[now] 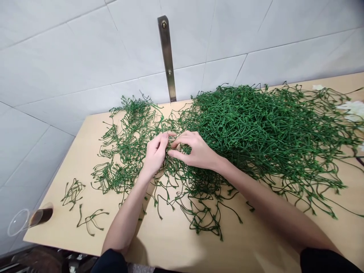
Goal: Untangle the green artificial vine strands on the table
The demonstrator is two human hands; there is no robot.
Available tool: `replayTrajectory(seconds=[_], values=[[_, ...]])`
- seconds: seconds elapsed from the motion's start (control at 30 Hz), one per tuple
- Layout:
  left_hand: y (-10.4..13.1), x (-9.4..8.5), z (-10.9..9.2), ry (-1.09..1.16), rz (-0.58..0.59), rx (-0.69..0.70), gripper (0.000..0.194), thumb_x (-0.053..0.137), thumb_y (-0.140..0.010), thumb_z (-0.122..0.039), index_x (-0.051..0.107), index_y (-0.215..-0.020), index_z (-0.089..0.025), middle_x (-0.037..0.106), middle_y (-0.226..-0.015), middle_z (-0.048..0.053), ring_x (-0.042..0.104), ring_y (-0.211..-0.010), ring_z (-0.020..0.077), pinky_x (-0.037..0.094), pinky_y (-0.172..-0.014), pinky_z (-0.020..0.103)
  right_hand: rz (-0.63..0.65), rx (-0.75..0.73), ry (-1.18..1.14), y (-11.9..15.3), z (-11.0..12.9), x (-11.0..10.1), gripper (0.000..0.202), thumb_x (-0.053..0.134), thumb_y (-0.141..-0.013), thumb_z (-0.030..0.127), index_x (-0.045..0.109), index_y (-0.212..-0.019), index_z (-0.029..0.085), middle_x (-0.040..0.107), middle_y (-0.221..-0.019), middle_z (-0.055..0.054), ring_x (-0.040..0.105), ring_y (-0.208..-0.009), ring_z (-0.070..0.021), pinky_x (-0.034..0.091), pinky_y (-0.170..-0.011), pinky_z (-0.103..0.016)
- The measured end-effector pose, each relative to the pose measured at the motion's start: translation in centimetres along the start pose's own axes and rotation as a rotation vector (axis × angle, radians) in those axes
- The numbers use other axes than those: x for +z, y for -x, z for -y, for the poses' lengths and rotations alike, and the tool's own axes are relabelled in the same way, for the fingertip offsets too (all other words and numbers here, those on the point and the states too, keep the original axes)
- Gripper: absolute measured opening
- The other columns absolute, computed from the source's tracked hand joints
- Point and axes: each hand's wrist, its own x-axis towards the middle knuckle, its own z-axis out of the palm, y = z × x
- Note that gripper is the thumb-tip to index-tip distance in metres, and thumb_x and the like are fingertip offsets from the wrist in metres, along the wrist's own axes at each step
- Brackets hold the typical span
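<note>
My left hand (157, 151) is closed near the middle of the table, thumb and index finger pressed together around a thin green stem (162, 118) that rises above them. Close on its right, my right hand (193, 148) is curved, with thumb and index finger apart and their tips by the left hand's fingers. Nothing clear shows between the right fingertips. A large heap of green plastic stems (250, 125) lies under and to the right of my right hand. On the left, a looser spread of the same stems (125, 151) reaches towards the wall.
A clear plastic cup with dark liquid (42, 215) stands at the table's left edge. Small stem bunches (73, 193) lie near it. White flowers (354, 110) are at the far right. A metal bracket (167, 57) is fixed to the tiled wall behind the table (176, 242).
</note>
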Motion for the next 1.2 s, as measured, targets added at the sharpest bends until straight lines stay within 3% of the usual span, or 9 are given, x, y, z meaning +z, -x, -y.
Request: replayTrajectory(seconds=[0.13, 0.3, 0.4, 0.63, 0.77, 1.03, 1.2], values=[[0.1, 0.1, -0.5, 0.032, 0.078, -0.001, 0.046, 0.043, -0.098, -0.049, 0.062, -0.072, -0.017, 0.069, -0.088, 0.007, 0.064, -0.096, 0.0209, 0.047, -0.079, 0.029, -0.018, -0.051, -0.108, 0.0, 0.0, 0.5, 0.014, 0.062, -0.085, 0.025, 0.070, -0.077, 0.018, 0.074, -0.081, -0.003, 0.063, -0.080, -0.0166, 0.042, -0.082, -0.034], [0.2, 0.0, -0.9, 0.068, 0.160, -0.114, 0.040, 0.047, -0.095, -0.051, 0.067, -0.104, -0.017, 0.066, -0.084, 0.004, 0.057, -0.071, 0.0149, 0.044, -0.064, 0.026, -0.001, -0.008, -0.166, -0.1, -0.2, 0.3, 0.022, 0.055, -0.084, 0.020, 0.066, -0.066, 0.016, 0.069, -0.069, -0.002, 0.058, -0.065, -0.0131, 0.044, -0.068, -0.027], [0.1, -0.3, -0.7, 0.122, 0.150, -0.143, 0.039, 0.055, -0.091, -0.052, 0.064, -0.108, -0.017, 0.064, -0.085, 0.003, 0.053, -0.069, 0.0133, 0.042, -0.062, 0.024, 0.006, 0.080, -0.224, -0.2, -0.2, -0.1, 0.022, 0.056, -0.085, 0.025, 0.067, -0.068, 0.016, 0.067, -0.068, -0.002, 0.057, -0.065, -0.0123, 0.044, -0.066, -0.026], [-0.1, -1.2, -1.1, 0.127, 0.214, -0.202, 0.032, 0.066, -0.083, -0.048, 0.054, -0.087, -0.018, 0.053, -0.068, -0.003, 0.046, -0.061, 0.0098, 0.037, -0.058, 0.022, -0.023, 0.181, -0.404, -0.6, -0.6, -0.9, 0.024, 0.058, -0.085, 0.032, 0.070, -0.073, 0.016, 0.069, -0.074, -0.004, 0.058, -0.068, -0.0140, 0.047, -0.066, -0.028], [-0.2, -1.2, -1.4, 0.115, 0.175, -0.203, 0.031, 0.065, -0.084, -0.047, 0.052, -0.085, -0.019, 0.048, -0.061, -0.006, 0.040, -0.055, 0.0088, 0.033, -0.054, 0.023, 0.004, 0.186, -0.401, -0.7, -0.8, -1.1, 0.023, 0.059, -0.085, 0.033, 0.070, -0.073, 0.016, 0.070, -0.074, -0.004, 0.059, -0.068, -0.0137, 0.047, -0.066, -0.028], [-0.2, -0.8, -0.9, 0.068, 0.152, -0.201, 0.030, 0.062, -0.086, -0.046, 0.060, -0.084, -0.016, 0.056, -0.068, -0.001, 0.045, -0.059, 0.0099, 0.036, -0.055, 0.023, 0.029, 0.175, -0.378, -0.6, -0.7, -1.4, 0.023, 0.057, -0.086, 0.030, 0.069, -0.074, 0.015, 0.069, -0.074, -0.003, 0.059, -0.069, -0.0137, 0.047, -0.068, -0.028], [-0.1, -0.7, -0.9, 0.036, 0.181, -0.164, 0.035, 0.059, -0.087, -0.050, 0.059, -0.077, -0.016, 0.051, -0.063, -0.002, 0.041, -0.056, 0.0094, 0.034, -0.051, 0.022, 0.004, 0.210, -0.428, -0.7, -0.8, -1.3, 0.023, 0.059, -0.085, 0.034, 0.069, -0.077, 0.014, 0.067, -0.073, -0.003, 0.057, -0.067, -0.0131, 0.045, -0.064, -0.026]])
